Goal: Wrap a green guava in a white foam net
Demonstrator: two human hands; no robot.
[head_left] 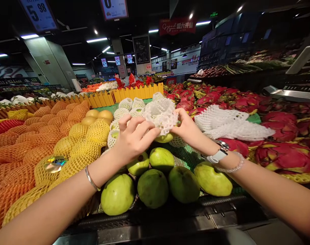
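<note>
Foam net [162, 114], white, lacy, round-mouthed

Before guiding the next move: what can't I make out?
Head view: green fruit below the foam net, mostly covered by it.
Head view: palm of the left hand, turned away.
Head view: sticker, print lost in glare.
Head view: top-centre price sign, cut off by top edge.

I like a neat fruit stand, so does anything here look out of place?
Yes: a heap of flattened white foam-net sleeves right of your right hand lies among red, scaly dragon fruit. It looks odd because the sleeves seem to hold no fruit.
</note>
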